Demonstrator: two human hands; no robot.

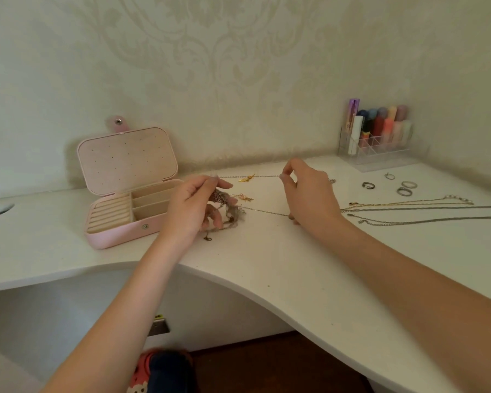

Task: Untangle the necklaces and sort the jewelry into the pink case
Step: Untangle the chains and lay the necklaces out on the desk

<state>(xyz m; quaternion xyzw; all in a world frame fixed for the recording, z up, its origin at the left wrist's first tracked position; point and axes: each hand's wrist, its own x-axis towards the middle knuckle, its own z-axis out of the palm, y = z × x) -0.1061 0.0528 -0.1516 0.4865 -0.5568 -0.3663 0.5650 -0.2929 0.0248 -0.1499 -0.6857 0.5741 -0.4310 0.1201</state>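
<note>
A: So, biggest first: the white curved surface, and at about ten o'clock on it the pink rectangular jewelry case, lid open, ring rolls and cream compartments showing nothing in them that I can make out.

B: And the necklaces?

A: The tangled clump of thin metal chains sits at the centre, just right of the case. The left hand has its fingers pinching the knot. The right hand, at about two o'clock from the clump, pinches a fine silver chain drawn out taut, a small gold leaf pendant hanging on it.

B: How will it handle?

A: Light, limp and slippery, I'd judge, and easy to snap or kink if yanked. Better to hold close to the knot and tease loops loose than to pull on the ends.

B: Anything sorted?

A: At three o'clock several straightened gold and silver chains lie side by side, with four small metal rings just behind them. Those look freed but not yet cased. A clear organiser of coloured tubes stands at one o'clock.
</note>
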